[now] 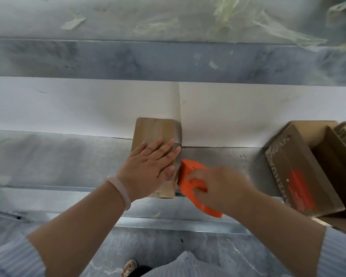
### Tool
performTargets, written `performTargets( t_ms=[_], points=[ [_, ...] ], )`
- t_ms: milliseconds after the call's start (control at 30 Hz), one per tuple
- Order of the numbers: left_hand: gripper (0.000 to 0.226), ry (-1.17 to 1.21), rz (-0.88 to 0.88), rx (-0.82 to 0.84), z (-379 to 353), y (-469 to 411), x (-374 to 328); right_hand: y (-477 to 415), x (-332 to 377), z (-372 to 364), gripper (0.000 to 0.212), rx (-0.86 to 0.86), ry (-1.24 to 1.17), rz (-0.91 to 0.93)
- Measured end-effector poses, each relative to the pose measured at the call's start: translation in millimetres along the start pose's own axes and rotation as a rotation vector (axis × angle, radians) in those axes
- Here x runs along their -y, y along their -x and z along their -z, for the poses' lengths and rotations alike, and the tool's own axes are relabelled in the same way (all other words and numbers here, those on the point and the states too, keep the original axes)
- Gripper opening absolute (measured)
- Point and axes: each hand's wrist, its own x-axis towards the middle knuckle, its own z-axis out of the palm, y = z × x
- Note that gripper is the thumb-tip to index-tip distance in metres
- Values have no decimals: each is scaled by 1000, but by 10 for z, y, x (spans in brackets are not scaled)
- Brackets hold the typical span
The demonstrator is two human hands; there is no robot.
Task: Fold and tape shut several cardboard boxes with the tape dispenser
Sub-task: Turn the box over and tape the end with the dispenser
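Note:
A small brown cardboard box [153, 131] lies on the grey metal table [48, 156], its far end on a white sheet. My left hand [151, 166] presses flat on its top with straight fingers. My right hand [218, 186] grips the orange tape dispenser [190, 172] against the box's right side, near the front. A strip of clear tape shows along that right edge.
A larger open cardboard box [300, 166] with an orange label stands at the right edge of the table. White paper [248, 116] covers the table's middle band. Crumpled clear plastic [258, 21] lies at the far right. The table's front edge runs just below my hands.

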Motion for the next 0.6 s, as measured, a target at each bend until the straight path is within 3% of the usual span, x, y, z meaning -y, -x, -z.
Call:
performTargets(
  t_ms=[300,600],
  points=[
    [74,-10,-4,-1,-66,-14,36,-59,185,-202,24,-138,26,-8],
    [64,-7,-7,1,-64,-28,40,-129,215,-363,21,-138,53,-29]
  ],
)
